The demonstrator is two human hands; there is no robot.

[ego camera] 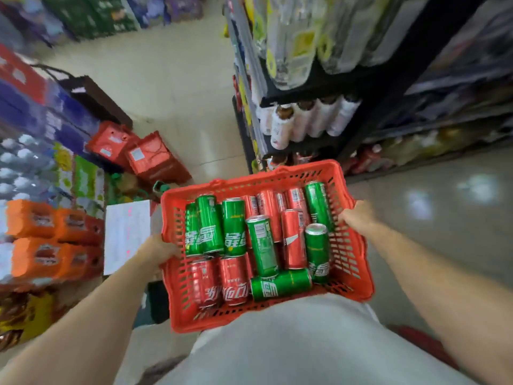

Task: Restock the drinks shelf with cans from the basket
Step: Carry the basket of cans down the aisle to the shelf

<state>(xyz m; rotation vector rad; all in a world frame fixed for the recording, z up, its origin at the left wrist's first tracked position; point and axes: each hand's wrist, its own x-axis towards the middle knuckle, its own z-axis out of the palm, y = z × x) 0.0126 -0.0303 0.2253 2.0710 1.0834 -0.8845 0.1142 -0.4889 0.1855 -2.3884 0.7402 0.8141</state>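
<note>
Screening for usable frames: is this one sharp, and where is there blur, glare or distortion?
Head view: the red basket and its cans are fairly sharp; the stacked packs at left and shelf bottles are smeared; ceiling-light glare marks the floor; wide-angle bending stretches the edges.

Floor: pale glossy tiled floor | Left: stacked orange shrink-wrapped drink packs, two red cardboard cartons, white printed paper sheet | Far: blurred green stacked cases
</note>
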